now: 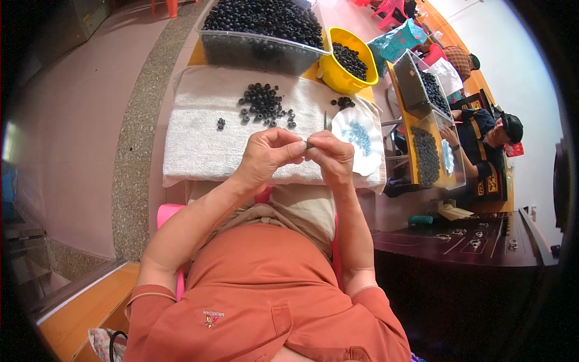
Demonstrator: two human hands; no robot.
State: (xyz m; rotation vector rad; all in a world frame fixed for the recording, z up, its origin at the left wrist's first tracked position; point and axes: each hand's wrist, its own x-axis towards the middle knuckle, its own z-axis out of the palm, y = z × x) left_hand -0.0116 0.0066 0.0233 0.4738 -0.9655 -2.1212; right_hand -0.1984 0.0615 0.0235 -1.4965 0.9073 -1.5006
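My left hand point(266, 154) and my right hand point(330, 155) meet fingertip to fingertip over a white towel point(193, 142). Between them they pinch a small dark bead point(309, 144). A thin dark needle point(325, 120) sticks up from my right hand's fingers. A loose heap of black ring beads point(263, 104) lies on the towel just beyond my hands. To the right of my right hand sits a white scalloped dish point(368, 151) holding small blue-grey pieces point(360, 136).
A clear bin point(259, 51) full of black beads and a yellow bowl point(338, 75) of beads stand behind the towel. To the right, another person sits at clear boxes of beads point(427, 154). A dark table point(470, 241) with metal parts lies at my right.
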